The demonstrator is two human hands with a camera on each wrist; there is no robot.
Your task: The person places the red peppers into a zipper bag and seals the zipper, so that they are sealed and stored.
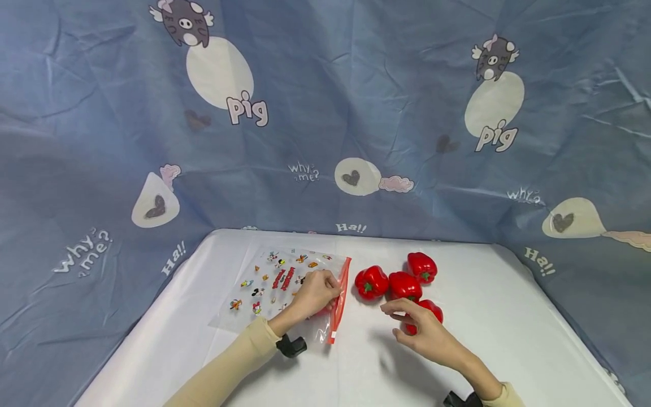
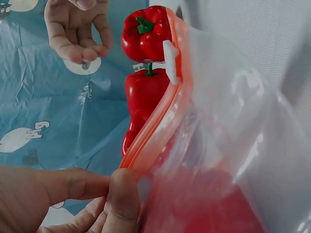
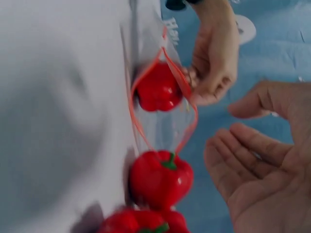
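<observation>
A clear zip bag [image 1: 231,314] with cartoon prints and an orange-red zip edge [image 1: 337,325] lies on the left of the table. My left hand [image 1: 314,294] pinches the upper side of the bag's mouth between thumb and fingers. The mouth gapes in the right wrist view, and one red bell pepper [image 3: 158,92] is inside. Right of the bag, several red bell peppers with green stems sit close together, among them a left one [image 1: 371,282] and a middle one [image 1: 405,285]. Over the nearest pepper [image 1: 432,310], partly hiding it, my right hand [image 1: 429,336] hovers with relaxed fingers, holding nothing.
A white-covered table [image 1: 488,316] spreads beneath everything. Behind it and along its sides hangs a blue printed cloth [image 1: 305,135]. A white slider [image 2: 171,62] sits on the zip at the bag's near corner.
</observation>
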